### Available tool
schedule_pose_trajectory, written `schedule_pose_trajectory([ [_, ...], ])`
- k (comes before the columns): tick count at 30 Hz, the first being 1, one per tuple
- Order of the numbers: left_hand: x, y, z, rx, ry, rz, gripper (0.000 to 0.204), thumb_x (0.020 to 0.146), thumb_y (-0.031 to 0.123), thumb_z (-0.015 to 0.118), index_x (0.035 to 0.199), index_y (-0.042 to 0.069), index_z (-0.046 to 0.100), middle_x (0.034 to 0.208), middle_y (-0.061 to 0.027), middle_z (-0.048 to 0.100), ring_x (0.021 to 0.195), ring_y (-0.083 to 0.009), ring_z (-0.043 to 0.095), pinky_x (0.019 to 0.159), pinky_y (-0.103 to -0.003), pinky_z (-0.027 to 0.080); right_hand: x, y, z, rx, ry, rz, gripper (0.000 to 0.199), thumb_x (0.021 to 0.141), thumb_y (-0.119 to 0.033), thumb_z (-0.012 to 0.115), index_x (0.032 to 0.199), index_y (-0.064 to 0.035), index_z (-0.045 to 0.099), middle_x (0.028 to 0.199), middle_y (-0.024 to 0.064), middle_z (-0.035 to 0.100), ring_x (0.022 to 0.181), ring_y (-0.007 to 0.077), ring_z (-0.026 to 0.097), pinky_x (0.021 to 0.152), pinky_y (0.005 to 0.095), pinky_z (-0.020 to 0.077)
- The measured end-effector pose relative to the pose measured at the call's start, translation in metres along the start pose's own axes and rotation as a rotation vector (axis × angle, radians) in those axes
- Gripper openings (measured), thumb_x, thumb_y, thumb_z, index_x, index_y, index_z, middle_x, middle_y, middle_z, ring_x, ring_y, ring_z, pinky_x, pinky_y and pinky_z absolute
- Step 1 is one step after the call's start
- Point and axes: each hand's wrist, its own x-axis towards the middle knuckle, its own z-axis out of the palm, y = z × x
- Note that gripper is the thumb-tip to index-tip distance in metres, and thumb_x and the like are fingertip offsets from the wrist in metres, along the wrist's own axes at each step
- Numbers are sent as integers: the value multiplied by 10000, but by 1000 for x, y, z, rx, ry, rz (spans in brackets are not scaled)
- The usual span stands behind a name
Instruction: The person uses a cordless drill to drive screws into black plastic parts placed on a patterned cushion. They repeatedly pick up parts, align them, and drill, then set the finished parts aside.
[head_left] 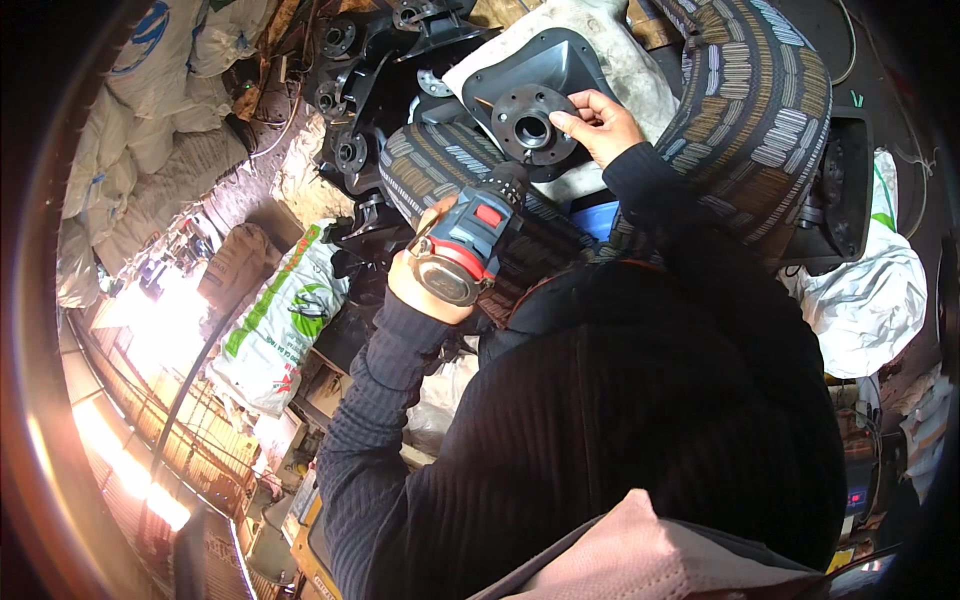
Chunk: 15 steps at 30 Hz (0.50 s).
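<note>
Nearest: left hand (428, 285) wrapped tight round the grip of a cordless drill (468, 243), grey body w/ red trim, nose pointing up toward the work. Drill looks fairly heavy, rigid, battery end thick; the rubbery handle is the sensible place to hold it, and that's where the hand is.

Just beyond: right hand (600, 122), fingers pinched narrow on the rim of a round flange (533, 125) w/ centre bore and ring of bolt holes. Can't tell if a small bolt sits between the fingertips. Flange belongs to a black metal housing (545, 70) lying on a whitish sack (630, 60). Housing prob cast metal: heavy, stiff, not fragile, edges maybe sharp or greasy; best gripped by its outer rim w/ both hands, not by the flange face.

Beside it: wide patterned woven strap (750, 100) curving over the pile.

Farther left: more black housings (360, 70) of the same kind, stacked loosely.

Containers: green-and-white sack (280, 320) and pale sacks (150, 90), all full & closed, contents not visible; white bag (870, 300) at right, contents hidden
</note>
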Motion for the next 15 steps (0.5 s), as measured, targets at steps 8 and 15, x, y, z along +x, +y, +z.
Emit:
schedule_pose_trajectory([
  [8,-2,-3,9,63,-34,-75,427,770,246,619,1147,70,527,1116,-81,602,1001,-224,586,864,-334,462,4,9,-2,59,-25,-79,260,800,-172,691,996,-40,581,839,38,610,782,98,570,694,239,466],
  [15,-6,-30,23,299,139,112,392,741,200,668,1110,95,590,1085,-96,610,991,-269,580,828,-353,454,12,13,5,-420,173,-324,387,762,-318,680,1049,-70,600,910,107,651,813,223,625,759,339,489],
])
